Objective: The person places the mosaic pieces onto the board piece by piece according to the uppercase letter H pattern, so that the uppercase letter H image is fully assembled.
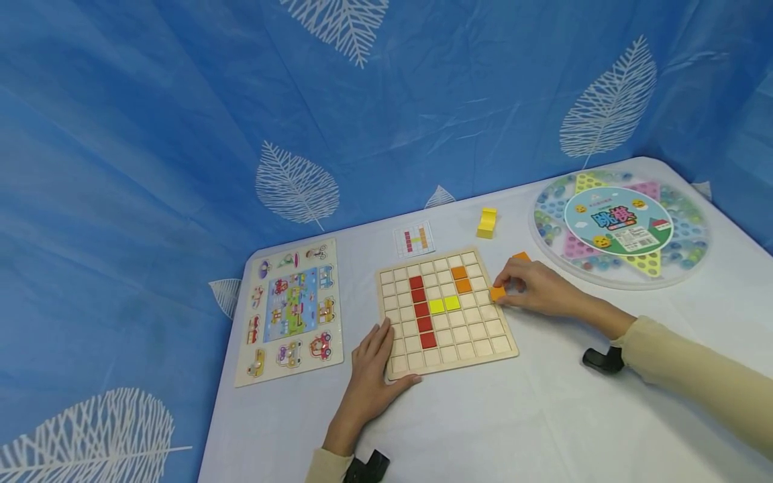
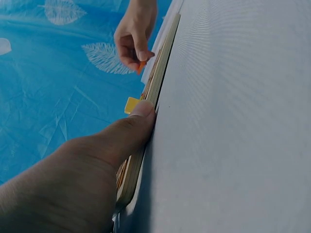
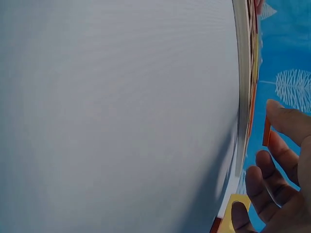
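Observation:
A wooden grid board (image 1: 449, 355) lies on the table with a column of red tiles (image 1: 421, 310), two yellow tiles (image 1: 444, 305) and two orange tiles (image 1: 461, 279) in its cells. My left hand (image 1: 370, 376) rests at the near left corner, fingers along the left side and thumb against the front edge. Between thumb and fingertips, my right hand (image 1: 537, 287) pinches an orange square tile (image 3: 267, 131), held at the board's right edge in the head view. Another orange tile (image 1: 522, 256) lies just beyond that hand, partly hidden by it.
Behind the board lies a small pattern card (image 1: 414, 239) with red, yellow and orange squares. A yellow block (image 1: 486, 223) stands to its right. On the left is a vehicle picture puzzle (image 1: 244, 365); a round Chinese checkers set (image 1: 619, 221) sits at the back right.

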Motion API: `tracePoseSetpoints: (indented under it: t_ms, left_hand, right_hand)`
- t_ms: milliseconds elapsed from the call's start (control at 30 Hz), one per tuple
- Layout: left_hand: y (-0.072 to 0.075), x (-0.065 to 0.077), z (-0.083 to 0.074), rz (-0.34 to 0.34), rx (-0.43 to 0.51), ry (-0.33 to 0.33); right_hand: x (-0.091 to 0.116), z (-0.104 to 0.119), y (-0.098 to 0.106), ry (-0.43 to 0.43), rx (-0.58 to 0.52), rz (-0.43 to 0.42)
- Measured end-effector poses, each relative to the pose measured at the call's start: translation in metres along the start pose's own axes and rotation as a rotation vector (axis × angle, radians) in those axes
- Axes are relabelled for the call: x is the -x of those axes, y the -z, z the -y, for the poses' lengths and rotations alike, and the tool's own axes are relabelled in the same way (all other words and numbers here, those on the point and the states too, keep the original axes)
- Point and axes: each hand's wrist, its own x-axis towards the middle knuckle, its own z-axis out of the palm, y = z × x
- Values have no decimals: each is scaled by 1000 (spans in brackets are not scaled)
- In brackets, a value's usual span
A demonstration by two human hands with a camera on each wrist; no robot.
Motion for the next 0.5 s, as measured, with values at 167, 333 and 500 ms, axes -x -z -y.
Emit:
tracePoseSetpoints:
  t_ms: [167, 333, 500]
  left_hand:
    - [0, 0, 0, -1, 1, -4]
    - [0, 0, 0, -3, -4, -6]
    - [1, 0, -1, -10, -12, -15]
  right_hand:
    - [-12, 9, -10, 25, 6, -9]
    - [-24, 20, -16, 45, 14, 2]
    - [-33, 29, -21, 24, 7, 43]
